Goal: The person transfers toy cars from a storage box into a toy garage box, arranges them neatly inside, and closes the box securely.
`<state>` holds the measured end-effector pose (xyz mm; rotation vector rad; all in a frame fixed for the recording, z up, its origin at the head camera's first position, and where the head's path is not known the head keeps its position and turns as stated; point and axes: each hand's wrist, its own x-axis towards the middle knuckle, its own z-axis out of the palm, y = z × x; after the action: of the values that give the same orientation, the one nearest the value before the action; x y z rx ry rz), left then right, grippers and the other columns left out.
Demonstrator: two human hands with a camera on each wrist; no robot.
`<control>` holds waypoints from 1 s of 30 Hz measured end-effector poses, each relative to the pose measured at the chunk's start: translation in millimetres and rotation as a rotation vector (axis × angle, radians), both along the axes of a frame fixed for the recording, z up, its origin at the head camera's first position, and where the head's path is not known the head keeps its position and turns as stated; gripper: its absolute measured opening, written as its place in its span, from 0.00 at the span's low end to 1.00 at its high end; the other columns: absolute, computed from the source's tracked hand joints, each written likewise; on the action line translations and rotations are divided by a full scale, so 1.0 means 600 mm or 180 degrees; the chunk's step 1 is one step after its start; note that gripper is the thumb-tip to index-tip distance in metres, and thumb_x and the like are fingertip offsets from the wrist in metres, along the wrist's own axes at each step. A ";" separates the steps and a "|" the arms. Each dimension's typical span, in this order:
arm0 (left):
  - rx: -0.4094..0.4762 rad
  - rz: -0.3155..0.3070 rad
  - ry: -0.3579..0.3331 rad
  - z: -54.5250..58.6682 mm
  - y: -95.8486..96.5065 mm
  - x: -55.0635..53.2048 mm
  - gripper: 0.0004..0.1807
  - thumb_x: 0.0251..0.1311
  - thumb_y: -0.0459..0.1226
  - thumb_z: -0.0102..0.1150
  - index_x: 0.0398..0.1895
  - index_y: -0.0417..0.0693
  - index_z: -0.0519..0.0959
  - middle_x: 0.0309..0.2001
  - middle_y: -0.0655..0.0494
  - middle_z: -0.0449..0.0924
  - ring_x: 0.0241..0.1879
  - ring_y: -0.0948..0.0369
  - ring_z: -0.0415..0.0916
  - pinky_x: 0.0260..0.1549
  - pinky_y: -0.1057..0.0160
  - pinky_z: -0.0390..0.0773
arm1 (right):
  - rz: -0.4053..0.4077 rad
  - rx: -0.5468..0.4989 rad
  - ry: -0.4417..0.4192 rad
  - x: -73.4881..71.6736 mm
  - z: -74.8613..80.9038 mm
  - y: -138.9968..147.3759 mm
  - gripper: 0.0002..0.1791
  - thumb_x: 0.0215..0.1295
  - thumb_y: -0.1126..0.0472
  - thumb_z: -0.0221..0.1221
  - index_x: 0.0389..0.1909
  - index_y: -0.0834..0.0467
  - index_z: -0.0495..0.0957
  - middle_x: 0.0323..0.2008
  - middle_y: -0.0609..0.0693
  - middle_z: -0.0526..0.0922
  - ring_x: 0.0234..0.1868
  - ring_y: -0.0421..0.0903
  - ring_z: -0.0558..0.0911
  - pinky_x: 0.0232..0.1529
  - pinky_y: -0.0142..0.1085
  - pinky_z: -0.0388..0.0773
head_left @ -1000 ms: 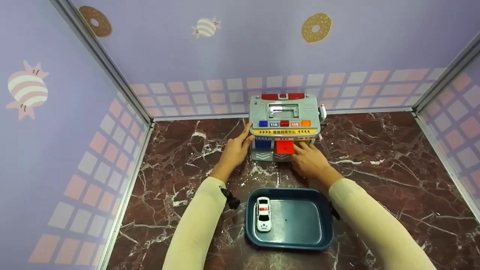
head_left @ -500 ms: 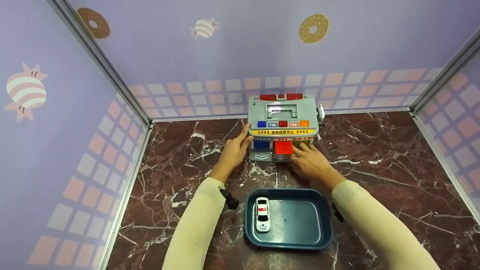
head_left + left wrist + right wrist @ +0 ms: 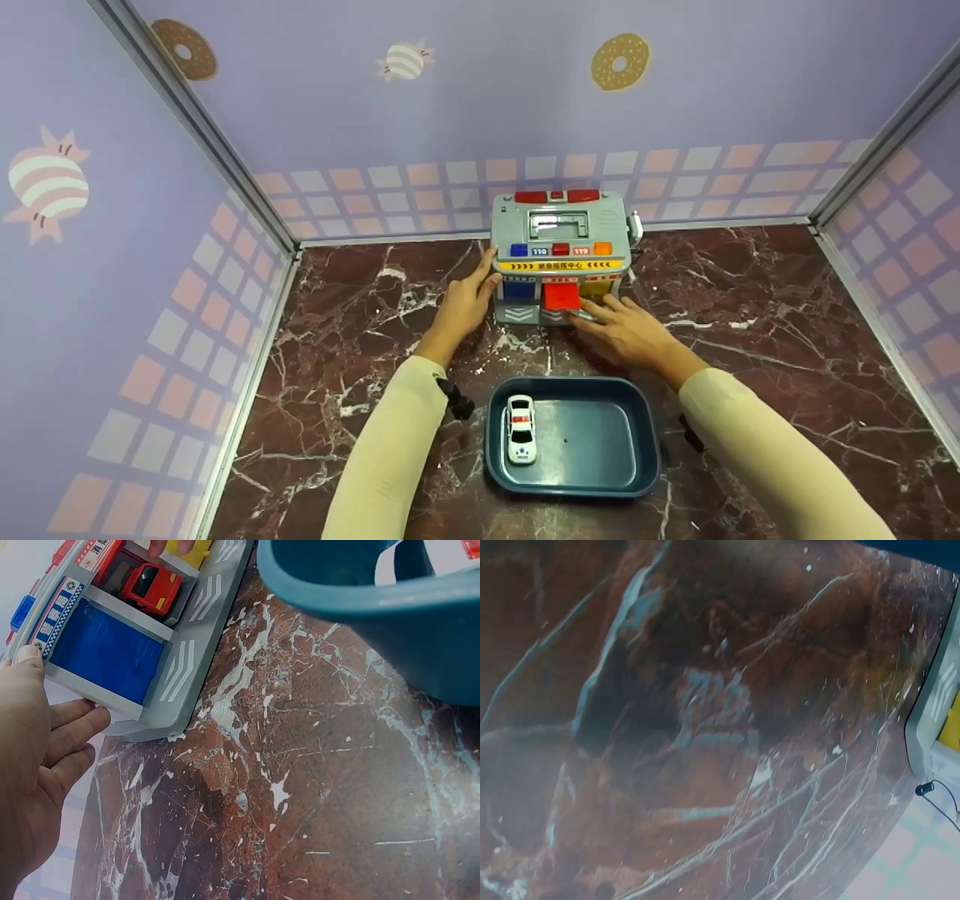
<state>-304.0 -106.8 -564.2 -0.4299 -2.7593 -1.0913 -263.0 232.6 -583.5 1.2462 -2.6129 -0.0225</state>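
A grey toy garage (image 3: 559,225) stands against the back wall, with blue, red and yellow doors in front. Its red door (image 3: 561,295) is swung up and sticks out. In the left wrist view, a red toy car (image 3: 152,588) sits inside the middle bay. My left hand (image 3: 461,304) rests against the garage's left side, thumb near its front corner. My right hand (image 3: 626,328) reaches with extended fingers to the front, beside the red door and before the yellow door (image 3: 597,288). Its fingers are out of sight in the right wrist view.
A dark blue tray (image 3: 574,491) lies in front of the garage, holding a white toy police car (image 3: 521,430) at its left. The marbled tabletop (image 3: 750,360) is bounded by purple patterned walls (image 3: 480,90). A white handset with a cord (image 3: 636,226) hangs on the garage's right side.
My right hand has drawn slightly back and to the right from the garage's front. My left hand keeps its place at the garage's side. The whole head view has shifted a little.
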 end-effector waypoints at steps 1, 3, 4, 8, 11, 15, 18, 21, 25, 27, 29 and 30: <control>0.0001 -0.0004 0.0001 0.000 0.000 0.000 0.34 0.86 0.54 0.50 0.90 0.65 0.61 0.48 0.32 0.91 0.46 0.38 0.90 0.66 0.35 0.83 | 0.0004 0.0006 -0.0018 0.001 0.002 0.003 0.34 0.75 0.50 0.68 0.80 0.46 0.76 0.77 0.56 0.77 0.64 0.65 0.80 0.58 0.63 0.85; -0.0003 -0.0003 0.0004 0.000 -0.001 -0.002 0.34 0.86 0.54 0.50 0.90 0.64 0.61 0.47 0.30 0.90 0.46 0.37 0.90 0.66 0.35 0.83 | 0.0009 -0.0017 -0.0074 0.003 0.007 0.008 0.34 0.75 0.50 0.68 0.80 0.46 0.75 0.79 0.57 0.76 0.67 0.65 0.79 0.60 0.64 0.84; -0.0009 -0.0003 0.0006 0.000 -0.001 -0.002 0.34 0.86 0.54 0.50 0.90 0.64 0.61 0.47 0.30 0.90 0.47 0.37 0.90 0.66 0.35 0.83 | 0.0018 -0.0033 -0.0085 0.004 0.010 0.011 0.34 0.75 0.49 0.68 0.80 0.46 0.75 0.79 0.57 0.76 0.68 0.65 0.79 0.61 0.64 0.84; -0.0029 -0.0002 0.0010 0.001 -0.001 -0.002 0.34 0.86 0.54 0.50 0.90 0.64 0.61 0.47 0.29 0.90 0.46 0.37 0.90 0.65 0.36 0.83 | 0.0065 -0.0123 -0.0033 0.003 0.017 0.020 0.35 0.73 0.49 0.69 0.79 0.49 0.76 0.77 0.59 0.77 0.69 0.66 0.79 0.64 0.64 0.83; -0.0025 -0.0003 0.0021 0.001 0.000 -0.001 0.34 0.86 0.54 0.50 0.89 0.63 0.62 0.54 0.28 0.89 0.49 0.36 0.90 0.65 0.35 0.83 | 0.0100 -0.0196 0.0015 0.002 0.023 0.025 0.36 0.71 0.49 0.71 0.78 0.51 0.77 0.75 0.59 0.79 0.68 0.67 0.80 0.65 0.65 0.83; 0.0005 0.0011 0.0019 0.002 0.000 0.000 0.33 0.86 0.54 0.50 0.89 0.63 0.62 0.62 0.29 0.85 0.55 0.35 0.90 0.67 0.35 0.82 | 0.0155 -0.0289 0.0058 -0.001 0.031 0.030 0.37 0.69 0.50 0.73 0.77 0.52 0.77 0.73 0.59 0.80 0.67 0.67 0.80 0.65 0.66 0.82; 0.0015 0.0018 0.0021 0.001 0.001 0.001 0.33 0.86 0.54 0.50 0.89 0.64 0.62 0.63 0.30 0.85 0.55 0.34 0.90 0.67 0.35 0.82 | 0.0225 -0.0335 0.0196 -0.004 0.037 0.032 0.38 0.65 0.50 0.75 0.76 0.53 0.78 0.72 0.59 0.81 0.66 0.66 0.80 0.65 0.65 0.83; -0.0002 0.0015 0.0023 0.000 0.000 0.001 0.34 0.86 0.54 0.51 0.89 0.63 0.62 0.53 0.27 0.89 0.49 0.35 0.90 0.64 0.35 0.83 | 0.0278 -0.0353 0.0350 -0.008 0.044 0.031 0.40 0.63 0.49 0.76 0.75 0.54 0.78 0.72 0.60 0.80 0.66 0.65 0.80 0.65 0.65 0.83; -0.0028 0.0004 0.0040 -0.002 -0.001 0.001 0.33 0.86 0.53 0.51 0.89 0.63 0.62 0.35 0.32 0.87 0.39 0.38 0.86 0.62 0.34 0.84 | 0.0264 -0.0339 0.0406 -0.012 0.054 0.029 0.38 0.66 0.47 0.74 0.76 0.53 0.77 0.73 0.60 0.79 0.67 0.65 0.79 0.65 0.65 0.82; -0.0035 0.0010 0.0043 -0.003 -0.001 0.000 0.33 0.86 0.53 0.51 0.89 0.63 0.62 0.31 0.35 0.85 0.38 0.40 0.84 0.62 0.35 0.84 | 0.0241 -0.0331 0.0373 -0.013 0.059 0.026 0.37 0.70 0.46 0.71 0.76 0.53 0.77 0.73 0.60 0.78 0.68 0.65 0.78 0.67 0.64 0.81; -0.0030 0.0011 0.0044 -0.003 -0.001 0.000 0.33 0.86 0.53 0.51 0.89 0.64 0.62 0.34 0.33 0.87 0.39 0.40 0.86 0.63 0.35 0.84 | 0.0219 -0.0316 0.0334 -0.015 0.065 0.023 0.35 0.73 0.45 0.68 0.77 0.53 0.76 0.73 0.60 0.77 0.69 0.65 0.77 0.69 0.64 0.80; -0.0026 0.0009 0.0041 -0.004 -0.001 -0.001 0.33 0.86 0.53 0.51 0.89 0.64 0.62 0.34 0.33 0.87 0.39 0.40 0.87 0.64 0.35 0.84 | 0.0208 -0.0317 0.0301 -0.015 0.068 0.021 0.35 0.74 0.45 0.67 0.77 0.53 0.76 0.73 0.61 0.77 0.69 0.65 0.77 0.70 0.63 0.79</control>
<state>-304.4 -107.5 -566.5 -0.4322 -2.7535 -1.0731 -272.1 245.0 -542.9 1.2636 -2.4602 0.0582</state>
